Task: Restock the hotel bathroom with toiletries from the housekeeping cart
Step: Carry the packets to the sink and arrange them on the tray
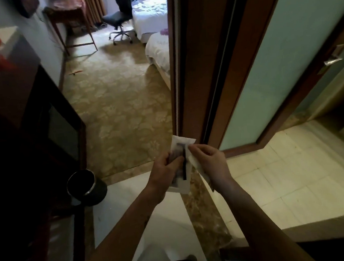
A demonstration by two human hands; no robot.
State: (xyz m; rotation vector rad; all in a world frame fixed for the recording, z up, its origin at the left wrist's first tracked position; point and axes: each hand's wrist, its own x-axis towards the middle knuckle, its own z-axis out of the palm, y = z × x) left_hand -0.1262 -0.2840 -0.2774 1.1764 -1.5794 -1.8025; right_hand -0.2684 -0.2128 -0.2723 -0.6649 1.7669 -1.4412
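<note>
I see my left hand point(165, 167) clamped around a white sachet point(181, 150) at the bathroom doorway; my right hand point(209, 161) pinches its top corner. Its blurred print is unreadable. Beyond, the frosted door point(284, 57) stands open.

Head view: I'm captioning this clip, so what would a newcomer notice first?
Low in the middle, the left hand and right hand together hold small white toiletry packets, one with a dark strip. To the right, a frosted glass door stands open over pale tiles; a black bin sits lower left.
</note>
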